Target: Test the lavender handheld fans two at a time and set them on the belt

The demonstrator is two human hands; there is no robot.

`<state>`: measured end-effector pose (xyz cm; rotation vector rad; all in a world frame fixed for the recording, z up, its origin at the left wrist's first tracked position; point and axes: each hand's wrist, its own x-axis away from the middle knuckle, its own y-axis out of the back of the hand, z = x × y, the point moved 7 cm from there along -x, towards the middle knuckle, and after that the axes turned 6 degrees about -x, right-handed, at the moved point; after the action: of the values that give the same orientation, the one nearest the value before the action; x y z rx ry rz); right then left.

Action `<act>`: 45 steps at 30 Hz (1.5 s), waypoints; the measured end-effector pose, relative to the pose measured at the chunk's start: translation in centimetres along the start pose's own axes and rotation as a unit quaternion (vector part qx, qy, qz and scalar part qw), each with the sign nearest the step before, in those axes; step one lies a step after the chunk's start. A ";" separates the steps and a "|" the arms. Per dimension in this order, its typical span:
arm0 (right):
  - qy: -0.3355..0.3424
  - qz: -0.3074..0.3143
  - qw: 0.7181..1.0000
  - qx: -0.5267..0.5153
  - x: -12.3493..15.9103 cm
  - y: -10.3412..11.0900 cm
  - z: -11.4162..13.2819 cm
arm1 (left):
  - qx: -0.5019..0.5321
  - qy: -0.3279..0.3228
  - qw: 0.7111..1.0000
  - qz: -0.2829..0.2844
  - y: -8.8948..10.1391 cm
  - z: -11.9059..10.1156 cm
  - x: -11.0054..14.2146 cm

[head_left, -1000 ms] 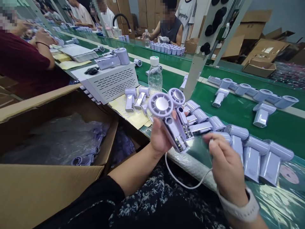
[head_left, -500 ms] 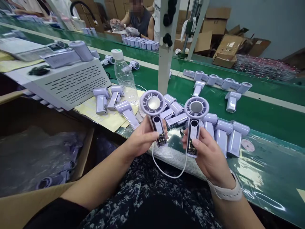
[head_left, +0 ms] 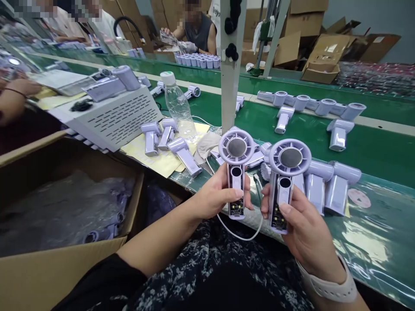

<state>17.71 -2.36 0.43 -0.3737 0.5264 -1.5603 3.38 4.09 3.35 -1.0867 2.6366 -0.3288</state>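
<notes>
My left hand [head_left: 220, 194] is closed around the handle of a lilac handheld fan [head_left: 236, 170], thumb on its front. My right hand [head_left: 306, 224] grips a second lilac handheld fan [head_left: 285, 190] the same way. Both fans stand upright side by side, round heads up, with dark discs at their centres and bare circuit parts showing low on the handles. A white cable [head_left: 241, 237] loops below and behind them; its plug end shows between the two fans, touching neither as far as I can see. More lilac fans [head_left: 314, 185] lie on the bench behind my right hand.
Several fans [head_left: 151, 138] rest on yellow paper beside a clear bottle [head_left: 178, 108] and a slotted metal box [head_left: 123, 116]. A metal post [head_left: 229, 86] rises ahead. More fans ride the green belt [head_left: 301, 134]. An open carton [head_left: 65, 255] sits at left. Other people work nearby.
Both fans are nearer to me and lower. The left fan's disc, bright before, now looks dark. The cable's plug end has come into sight. My view has shifted leftward.
</notes>
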 end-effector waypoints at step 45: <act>-0.032 -0.056 0.997 -0.035 -0.3 0.4 -0.8 | -0.057 0.002 0.998 -0.013 0.6 0.2 0.0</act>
<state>17.61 -1.95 -0.41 -0.5115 0.5184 -1.6349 3.02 4.47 2.99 -1.1562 2.6750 -0.1887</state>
